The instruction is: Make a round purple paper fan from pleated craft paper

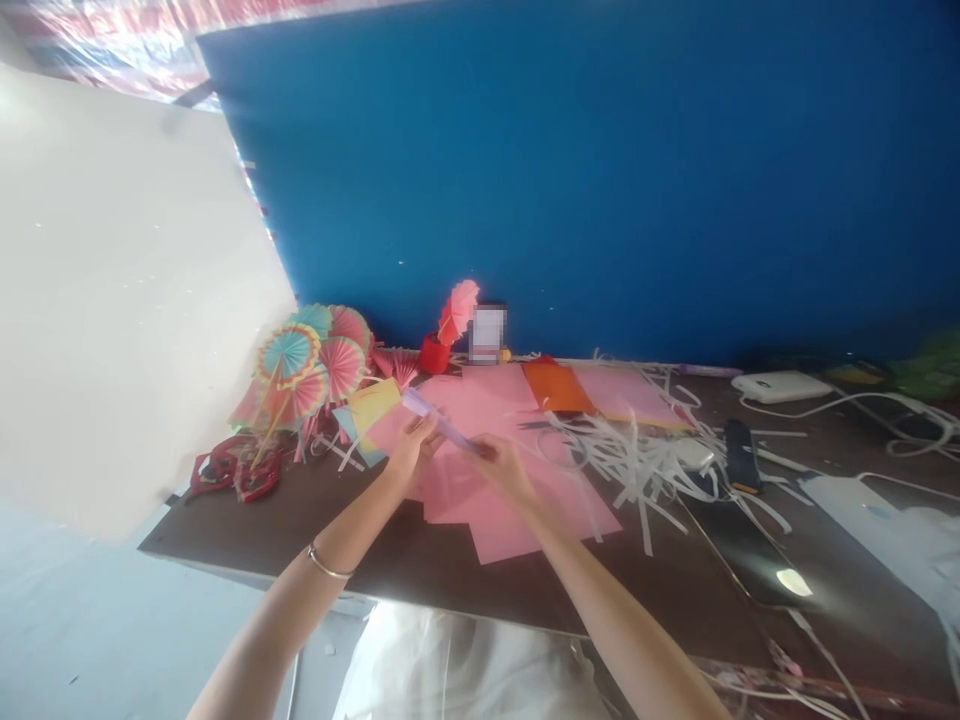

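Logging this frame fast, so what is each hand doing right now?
Left hand: closed on one end of the folded lilac paper.
Right hand: closed on the other end of the same paper.

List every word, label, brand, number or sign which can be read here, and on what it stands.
No text can be read.
Small upright panel: blurred into blocks, unreadable.
White box with a cable: a small dark mark, too small to read.
Purple marker: too small to tell.
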Demonstrator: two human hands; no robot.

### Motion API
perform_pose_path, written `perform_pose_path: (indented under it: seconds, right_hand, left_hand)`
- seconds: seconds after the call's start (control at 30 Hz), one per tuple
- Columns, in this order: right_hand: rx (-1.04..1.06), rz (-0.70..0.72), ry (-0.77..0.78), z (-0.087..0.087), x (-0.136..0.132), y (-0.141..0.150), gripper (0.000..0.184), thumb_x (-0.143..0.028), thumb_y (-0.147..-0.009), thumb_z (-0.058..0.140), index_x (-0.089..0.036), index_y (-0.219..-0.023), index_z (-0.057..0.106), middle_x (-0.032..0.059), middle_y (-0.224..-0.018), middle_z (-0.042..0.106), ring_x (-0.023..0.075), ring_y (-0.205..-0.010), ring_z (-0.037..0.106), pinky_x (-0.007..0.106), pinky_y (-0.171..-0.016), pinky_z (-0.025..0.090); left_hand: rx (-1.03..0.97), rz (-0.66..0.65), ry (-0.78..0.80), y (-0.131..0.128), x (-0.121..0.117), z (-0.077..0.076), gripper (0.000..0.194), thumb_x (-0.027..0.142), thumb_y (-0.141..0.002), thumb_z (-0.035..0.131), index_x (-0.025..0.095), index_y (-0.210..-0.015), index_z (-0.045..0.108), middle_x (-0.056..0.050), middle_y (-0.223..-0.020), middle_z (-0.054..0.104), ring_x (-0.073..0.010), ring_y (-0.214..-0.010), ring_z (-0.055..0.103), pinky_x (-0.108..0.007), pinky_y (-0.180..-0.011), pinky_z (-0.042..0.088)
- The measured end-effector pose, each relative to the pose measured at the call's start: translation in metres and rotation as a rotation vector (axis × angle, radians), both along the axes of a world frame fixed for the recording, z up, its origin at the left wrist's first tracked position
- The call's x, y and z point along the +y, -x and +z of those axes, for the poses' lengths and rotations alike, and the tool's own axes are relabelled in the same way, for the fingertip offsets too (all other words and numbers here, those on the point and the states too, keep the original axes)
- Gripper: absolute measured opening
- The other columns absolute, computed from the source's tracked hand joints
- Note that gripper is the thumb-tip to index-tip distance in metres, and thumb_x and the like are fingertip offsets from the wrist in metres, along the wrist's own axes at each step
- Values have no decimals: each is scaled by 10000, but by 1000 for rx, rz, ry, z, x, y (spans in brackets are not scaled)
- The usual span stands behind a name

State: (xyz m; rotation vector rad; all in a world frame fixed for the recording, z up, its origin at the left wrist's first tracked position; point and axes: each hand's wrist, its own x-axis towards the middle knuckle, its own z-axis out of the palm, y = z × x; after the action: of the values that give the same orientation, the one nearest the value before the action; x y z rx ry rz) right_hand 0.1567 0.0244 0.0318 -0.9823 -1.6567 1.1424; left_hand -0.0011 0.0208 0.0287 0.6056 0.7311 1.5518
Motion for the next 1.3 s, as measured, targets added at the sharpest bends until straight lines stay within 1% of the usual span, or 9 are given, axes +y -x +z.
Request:
perform_pose_path:
  seconds: [0.23,0.33,0.5,0.7,0.9,1.07,1.17,1.23,1.3]
  right_hand:
    - [21,-101,-37,-5,3,-1,276,-382,-646,686,-164,-814,662,62,-796,676,204,-718,621,329,-646,506]
    - [61,-156,-49,-3,3,-2,274,-391,-624,699,-166,-768,636,60,-761,670,201,-698,624,333,-651,511]
    - [68,-151,-54,1,3,-2,248,-401,-633,689,-176,-700,608,45,-721,659,189,-677,622,323,-644,511]
    - [127,-177,-3,-7,11,-4,319,-405,-577,734,-172,-749,601,45,-707,655,188,-653,626,313,-597,511]
    - [130,-188,8,-6,11,-5,328,-418,-583,728,-173,-776,627,53,-742,673,204,-696,643,328,-630,526]
    - [170,-236,-17,-3,9,-7,293,-406,-616,708,-177,-774,619,52,-763,667,203,-712,644,324,-638,528]
    - [208,-261,-86,-2,8,-8,295,-390,-643,699,-181,-823,596,51,-793,657,196,-726,638,328,-656,528]
    - [212,-296,-182,-1,7,-10,294,-373,-679,681,-190,-883,576,48,-818,649,190,-746,633,336,-683,527]
    - [133,-323,-320,1,4,-14,220,-341,-733,645,-203,-890,578,46,-835,646,190,-778,625,348,-724,519]
  left_hand:
    - [-39,57,-56,8,3,3,247,235,-681,706,189,-886,577,-29,-970,668,-201,-1058,580,-364,-942,430]
    - [-19,51,-48,10,4,4,254,252,-677,707,195,-885,574,-16,-904,673,-212,-1059,579,-379,-937,430]
    - [-51,65,-56,17,7,5,257,247,-655,721,181,-863,587,-35,-928,675,-225,-1056,581,-373,-938,431]
    - [-25,115,-44,26,9,7,187,184,-677,687,202,-845,608,-17,-892,679,-188,-1033,589,-345,-929,444]
    - [27,155,-80,33,17,-3,282,164,-659,688,230,-919,601,16,-885,663,-123,-944,617,-275,-902,452]
    - [81,185,-49,36,21,-12,347,149,-658,677,259,-977,594,24,-914,656,-113,-929,617,-255,-868,465]
    - [96,167,-86,37,23,-11,312,133,-629,696,229,-913,609,25,-929,651,-99,-930,610,-234,-896,443]
    - [114,125,-115,40,23,-9,297,130,-611,714,211,-880,615,19,-935,650,-102,-936,609,-238,-919,428]
    - [129,70,-119,42,23,-7,337,139,-606,728,205,-915,613,0,-946,654,-127,-963,607,-277,-940,421]
